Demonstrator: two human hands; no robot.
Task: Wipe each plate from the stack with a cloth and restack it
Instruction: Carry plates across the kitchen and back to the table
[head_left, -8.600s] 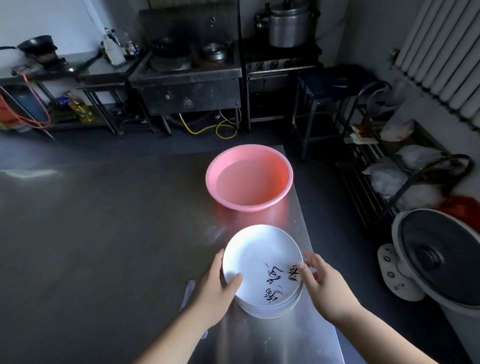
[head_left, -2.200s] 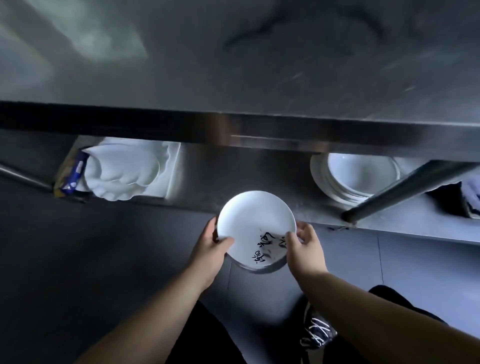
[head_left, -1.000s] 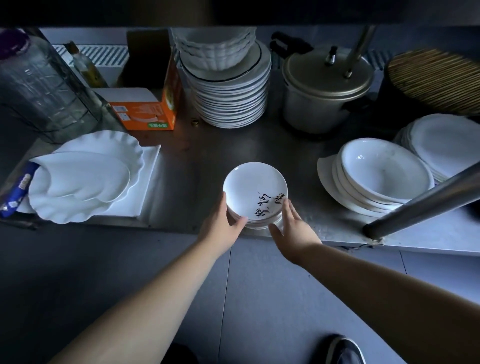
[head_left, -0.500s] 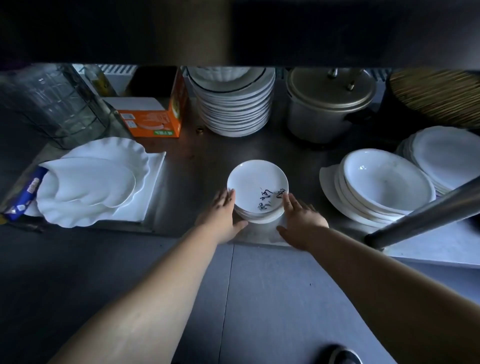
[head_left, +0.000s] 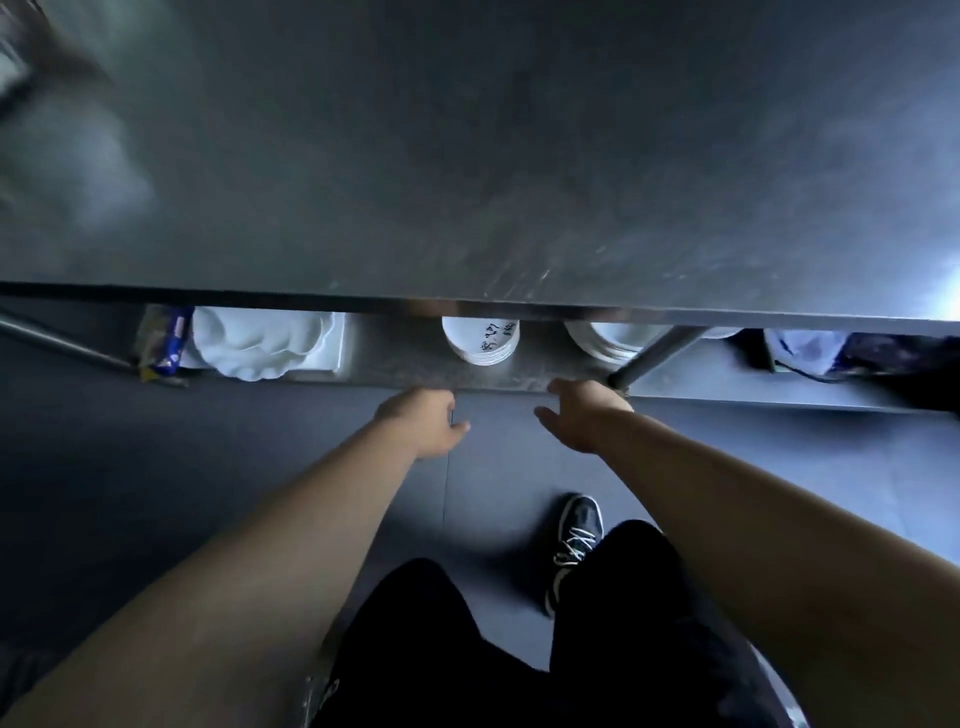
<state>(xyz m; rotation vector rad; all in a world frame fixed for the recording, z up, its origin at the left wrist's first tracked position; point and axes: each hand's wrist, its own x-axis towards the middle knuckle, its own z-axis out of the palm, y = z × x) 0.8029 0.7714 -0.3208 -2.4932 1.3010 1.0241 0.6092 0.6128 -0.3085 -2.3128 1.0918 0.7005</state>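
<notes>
Both hands, left hand (head_left: 423, 422) and right hand (head_left: 584, 414), have released the plate stack (head_left: 481, 340), fingers seemingly loose, empty.

— What colour is the plate stack (head_left: 480, 343)?
— White, with black handwritten marks on top.
— And beside it?
— A white scalloped dish (head_left: 257, 345), a blue packet (head_left: 169, 345), grey steel desk (head_left: 467, 156), black shoe (head_left: 576, 540) with white laces.

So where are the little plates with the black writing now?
In the head view, the stack of small plates sits on the lower shelf under the tabletop, between the shell-shaped dish and the bigger plates.
</notes>
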